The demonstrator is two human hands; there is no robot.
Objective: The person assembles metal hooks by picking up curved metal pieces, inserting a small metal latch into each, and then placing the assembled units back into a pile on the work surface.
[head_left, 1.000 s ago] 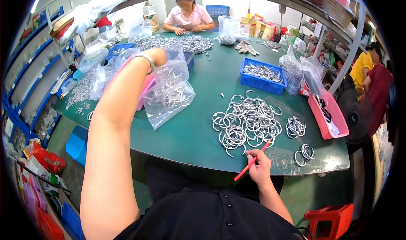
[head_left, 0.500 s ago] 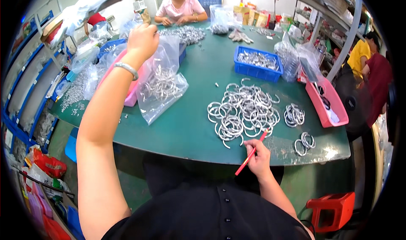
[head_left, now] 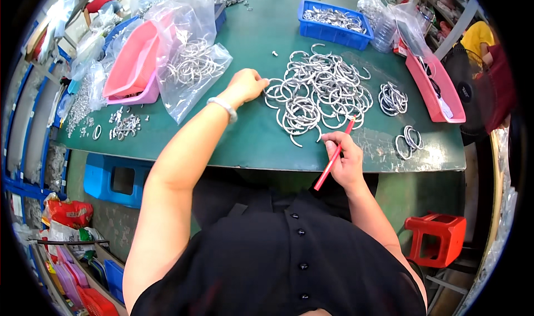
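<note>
My left hand [head_left: 246, 86], with a bangle on the wrist, has its fingertips pinched at the left edge of a pile of silver open rings [head_left: 329, 90], on one of the outermost silver rings. A red pencil [head_left: 326, 174] is in my right hand [head_left: 346, 159], slanting up toward the pile's near edge. Right of the pile lie a small stack of silver rings [head_left: 393, 99] and a few loose rings [head_left: 409, 142]. A clear plastic bag [head_left: 186, 90] holding more silver rings rests left of my left hand.
Pink bins [head_left: 133, 65] stand beside the bag, with small metal parts [head_left: 125, 125] in front. A blue tray [head_left: 335, 36] of metal pieces is behind the pile. A long pink tray [head_left: 439, 88] sits at the right. Blue [head_left: 100, 177] and red [head_left: 436, 235] stools stand below the table edge.
My left hand has come down from above the plastic bag to the left edge of the ring pile. The view has tilted downward. The right hand still holds the pencil.
</note>
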